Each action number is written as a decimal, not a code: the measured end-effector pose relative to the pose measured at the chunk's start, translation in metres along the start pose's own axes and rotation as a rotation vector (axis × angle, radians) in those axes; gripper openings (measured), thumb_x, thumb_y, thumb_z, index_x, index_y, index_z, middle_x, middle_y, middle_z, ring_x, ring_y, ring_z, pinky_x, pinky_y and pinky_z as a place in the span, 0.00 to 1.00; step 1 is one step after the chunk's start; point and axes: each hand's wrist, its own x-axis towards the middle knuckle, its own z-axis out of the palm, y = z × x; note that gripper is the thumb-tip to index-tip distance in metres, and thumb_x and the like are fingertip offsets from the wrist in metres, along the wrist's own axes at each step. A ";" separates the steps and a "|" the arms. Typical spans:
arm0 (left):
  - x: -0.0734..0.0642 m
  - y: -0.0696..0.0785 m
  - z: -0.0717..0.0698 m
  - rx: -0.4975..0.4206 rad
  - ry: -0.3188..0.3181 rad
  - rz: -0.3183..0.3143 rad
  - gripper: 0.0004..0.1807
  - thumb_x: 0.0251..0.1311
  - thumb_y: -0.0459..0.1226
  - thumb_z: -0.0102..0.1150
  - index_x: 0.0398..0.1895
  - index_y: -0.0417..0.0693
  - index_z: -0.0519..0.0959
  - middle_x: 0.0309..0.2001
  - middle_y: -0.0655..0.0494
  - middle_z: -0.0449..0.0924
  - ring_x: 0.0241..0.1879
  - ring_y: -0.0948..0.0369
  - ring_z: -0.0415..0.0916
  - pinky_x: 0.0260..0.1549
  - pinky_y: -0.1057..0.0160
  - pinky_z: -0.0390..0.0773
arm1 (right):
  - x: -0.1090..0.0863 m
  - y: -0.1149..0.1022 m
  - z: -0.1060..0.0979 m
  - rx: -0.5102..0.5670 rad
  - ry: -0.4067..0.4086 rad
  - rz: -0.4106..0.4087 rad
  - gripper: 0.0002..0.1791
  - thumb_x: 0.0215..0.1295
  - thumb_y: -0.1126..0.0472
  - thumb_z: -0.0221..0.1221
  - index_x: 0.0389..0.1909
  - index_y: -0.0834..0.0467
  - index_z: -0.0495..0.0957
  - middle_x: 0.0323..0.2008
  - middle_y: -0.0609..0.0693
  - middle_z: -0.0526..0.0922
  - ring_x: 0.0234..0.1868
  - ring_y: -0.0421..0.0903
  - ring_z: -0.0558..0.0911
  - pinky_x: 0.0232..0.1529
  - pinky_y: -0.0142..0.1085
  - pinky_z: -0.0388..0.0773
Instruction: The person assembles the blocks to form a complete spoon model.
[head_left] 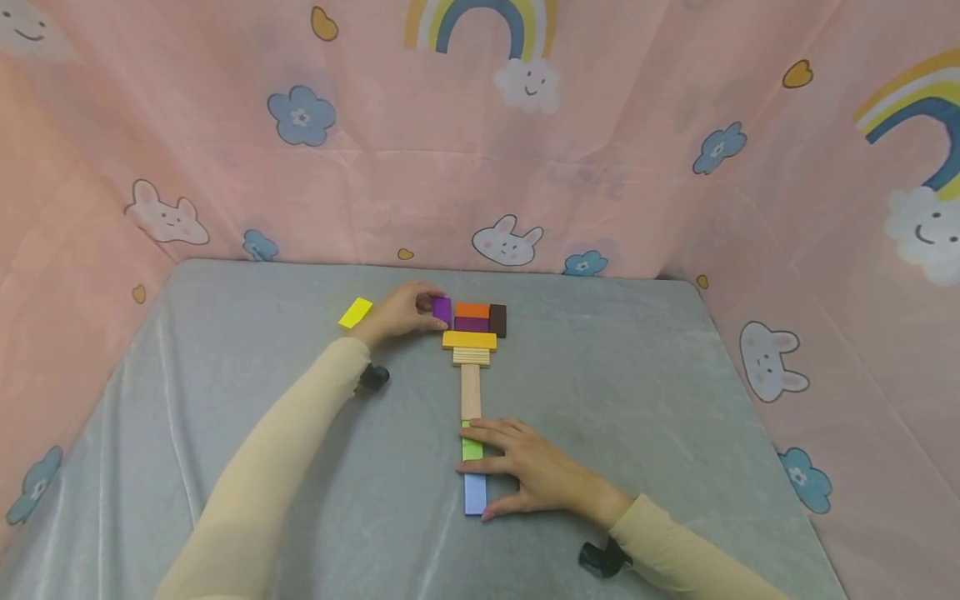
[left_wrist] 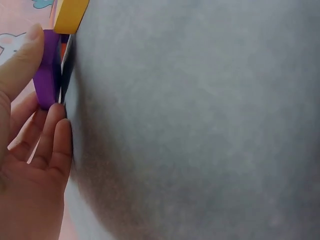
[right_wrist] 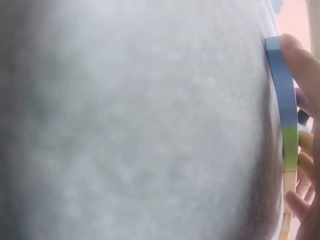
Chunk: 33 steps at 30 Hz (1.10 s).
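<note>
In the head view my left hand (head_left: 397, 312) pinches a purple block (head_left: 442, 312) at the far end of a row of blocks. The left wrist view shows the thumb on one side of this purple block (left_wrist: 47, 70) and fingertips at its lower end. My right hand (head_left: 542, 471) lies across the near end of the row, fingers spread. Its fingertips reach over the green block (head_left: 472, 450), and its thumb touches the blue block (head_left: 475, 495), also seen in the right wrist view, where the thumb is at the blue block's (right_wrist: 282, 85) end.
Beyond the green block lie a plain wooden block (head_left: 470, 392), ridged wooden pieces (head_left: 471, 357) and a yellow-orange block (head_left: 469, 340). Past those are an orange block (head_left: 472, 310), another purple block (head_left: 472, 324) and a dark brown block (head_left: 498, 321). A yellow block (head_left: 355, 313) lies apart at left on the grey cloth (head_left: 637, 375).
</note>
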 end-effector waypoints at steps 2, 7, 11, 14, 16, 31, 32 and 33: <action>0.000 0.000 0.000 -0.008 -0.009 -0.010 0.37 0.54 0.48 0.72 0.67 0.51 0.72 0.64 0.49 0.73 0.63 0.51 0.73 0.65 0.49 0.74 | 0.000 0.000 0.000 0.008 -0.003 0.006 0.37 0.57 0.28 0.60 0.67 0.36 0.71 0.75 0.47 0.62 0.76 0.49 0.61 0.69 0.51 0.67; -0.001 -0.002 0.001 -0.029 -0.018 -0.009 0.30 0.63 0.46 0.65 0.67 0.51 0.72 0.64 0.49 0.74 0.62 0.50 0.72 0.65 0.48 0.73 | 0.000 -0.001 -0.002 0.022 -0.019 0.020 0.36 0.57 0.29 0.60 0.67 0.35 0.71 0.76 0.46 0.62 0.76 0.48 0.61 0.70 0.51 0.67; -0.001 -0.005 0.001 -0.036 -0.009 0.003 0.25 0.67 0.42 0.60 0.66 0.51 0.73 0.62 0.48 0.74 0.61 0.51 0.73 0.65 0.49 0.74 | 0.000 -0.002 -0.003 0.022 -0.024 0.023 0.36 0.57 0.29 0.59 0.67 0.36 0.71 0.76 0.47 0.62 0.76 0.49 0.61 0.69 0.51 0.67; 0.000 -0.005 0.002 -0.034 -0.001 0.003 0.24 0.67 0.40 0.60 0.66 0.51 0.73 0.62 0.48 0.74 0.61 0.51 0.73 0.65 0.49 0.74 | 0.000 -0.002 -0.003 0.027 -0.028 0.031 0.36 0.57 0.29 0.59 0.67 0.35 0.71 0.76 0.46 0.61 0.76 0.49 0.61 0.70 0.51 0.67; 0.000 -0.004 0.003 -0.035 0.001 0.004 0.24 0.67 0.40 0.59 0.66 0.50 0.74 0.63 0.48 0.74 0.61 0.50 0.73 0.65 0.49 0.73 | 0.000 -0.002 -0.003 0.029 -0.029 0.034 0.36 0.57 0.29 0.60 0.67 0.35 0.71 0.76 0.46 0.61 0.77 0.48 0.60 0.70 0.51 0.67; -0.002 -0.003 0.004 -0.031 -0.015 0.015 0.23 0.69 0.39 0.57 0.67 0.52 0.73 0.64 0.48 0.73 0.62 0.49 0.72 0.66 0.47 0.72 | 0.000 -0.003 -0.003 0.037 -0.023 0.040 0.36 0.56 0.30 0.62 0.66 0.35 0.72 0.76 0.45 0.62 0.77 0.46 0.60 0.72 0.50 0.66; -0.002 -0.002 0.004 -0.032 -0.016 0.015 0.23 0.68 0.39 0.57 0.67 0.52 0.73 0.64 0.48 0.73 0.62 0.50 0.72 0.66 0.47 0.72 | 0.000 -0.002 -0.003 0.039 -0.022 0.039 0.36 0.56 0.30 0.62 0.66 0.36 0.72 0.76 0.45 0.62 0.77 0.46 0.60 0.72 0.50 0.66; -0.002 -0.002 0.004 -0.035 -0.017 0.013 0.23 0.68 0.39 0.57 0.67 0.52 0.73 0.64 0.48 0.73 0.62 0.50 0.72 0.66 0.47 0.72 | 0.000 -0.002 -0.003 0.041 -0.025 0.041 0.36 0.56 0.30 0.62 0.66 0.36 0.72 0.76 0.45 0.62 0.77 0.46 0.60 0.71 0.50 0.66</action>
